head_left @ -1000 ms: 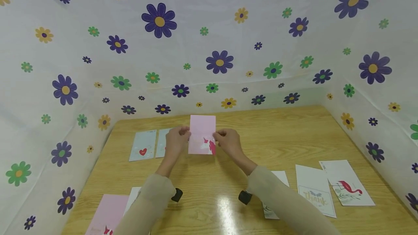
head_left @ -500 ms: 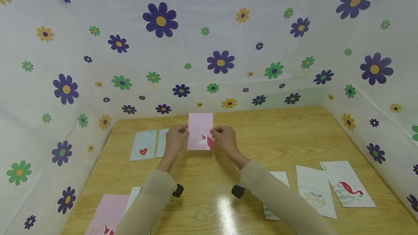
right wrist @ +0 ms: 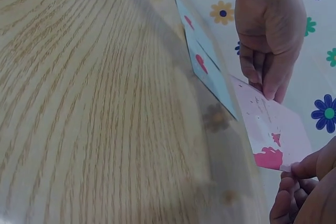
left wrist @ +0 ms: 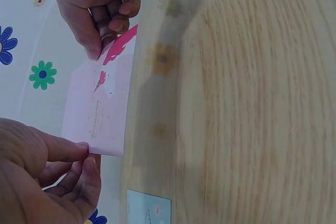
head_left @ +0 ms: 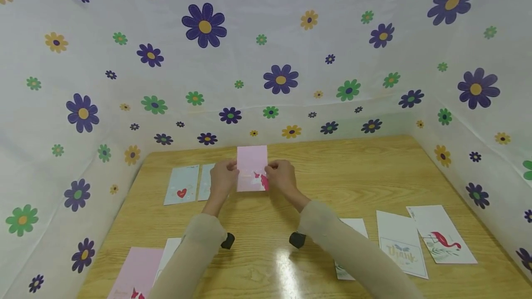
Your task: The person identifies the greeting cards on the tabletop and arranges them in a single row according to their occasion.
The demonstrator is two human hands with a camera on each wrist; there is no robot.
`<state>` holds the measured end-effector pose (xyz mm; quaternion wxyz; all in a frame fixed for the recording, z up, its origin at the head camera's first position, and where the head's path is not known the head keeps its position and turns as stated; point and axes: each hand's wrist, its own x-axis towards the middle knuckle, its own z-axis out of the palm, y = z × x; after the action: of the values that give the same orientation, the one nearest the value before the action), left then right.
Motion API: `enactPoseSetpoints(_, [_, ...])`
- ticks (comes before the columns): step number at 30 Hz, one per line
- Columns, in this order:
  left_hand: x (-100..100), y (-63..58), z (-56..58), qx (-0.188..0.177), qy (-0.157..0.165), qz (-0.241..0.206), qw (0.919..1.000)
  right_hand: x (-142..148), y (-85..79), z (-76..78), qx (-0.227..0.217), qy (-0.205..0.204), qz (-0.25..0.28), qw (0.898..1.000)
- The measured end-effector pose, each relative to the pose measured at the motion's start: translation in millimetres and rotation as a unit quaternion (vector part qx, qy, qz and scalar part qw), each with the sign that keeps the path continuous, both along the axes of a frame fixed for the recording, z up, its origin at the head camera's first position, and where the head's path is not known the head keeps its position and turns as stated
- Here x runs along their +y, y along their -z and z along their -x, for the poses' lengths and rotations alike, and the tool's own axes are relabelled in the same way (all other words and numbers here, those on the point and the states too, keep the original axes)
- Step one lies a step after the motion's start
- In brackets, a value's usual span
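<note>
A pink card (head_left: 251,165) with a unicorn in its lower right is held upright over the back of the table. My left hand (head_left: 223,180) pinches its left edge between thumb and fingers. The right hand (head_left: 282,179) pinches the opposite edge. In the left wrist view the card's lower edge (left wrist: 125,129) is near the wood; whether it touches cannot be told. Just left of my left hand lie two pale blue cards with red hearts, the outer one (head_left: 182,184) in full view and the inner one (head_left: 204,181) partly hidden by the hand.
A second pink unicorn card (head_left: 139,269) and a white card (head_left: 167,253) lie at the front left, partly under the left sleeve. On the right are a flamingo card (head_left: 449,234), a "thank" card (head_left: 401,243) and a white card (head_left: 353,226) partly behind the sleeve. Flowered cloth (head_left: 245,59) surrounds the table.
Both hands have shifted the pink card slightly to the left, the right hand moving more than the left. Both still pinch its edges, and the cards on the table have not moved.
</note>
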<state>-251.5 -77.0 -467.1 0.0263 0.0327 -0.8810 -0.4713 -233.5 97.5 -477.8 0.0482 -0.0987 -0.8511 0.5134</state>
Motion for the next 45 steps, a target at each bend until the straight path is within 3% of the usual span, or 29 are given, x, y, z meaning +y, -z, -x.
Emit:
enactPoseSetpoints(6, [-0.6,9.8,4.3,0.009,-0.011,0.021,0.9997,-3.9,5.9,4.5,-0.005,0.011,-0.022,1.0])
enactPoseSetpoints(11, [-1.3,13.8,6.6,-0.027,-0.023,0.032,0.9989,-6.9,9.8,7.5,-0.009,0.007,-0.033,0.999])
enactPoseSetpoints(18, [-3.0,18.8,7.8,-0.052,-0.024,0.098,0.9936,-10.9,12.8,9.2,-0.029,0.003,-0.055,0.998])
enactPoseSetpoints(29, [-2.8,21.4,10.1,-0.056,-0.016,0.102,0.9931,-15.6,14.8,12.1,-0.052,-0.015,-0.1,0.994])
enactPoseSetpoints(39, [-2.0,29.3,14.2,-0.074,-0.009,0.148,0.9861,-17.2,19.7,15.1,-0.048,-0.053,-0.15,0.986])
enactPoseSetpoints(45, [0.3,32.7,16.8,-0.072,-0.008,0.198,0.9775,-15.2,23.4,16.5,-0.042,-0.067,-0.159,0.984])
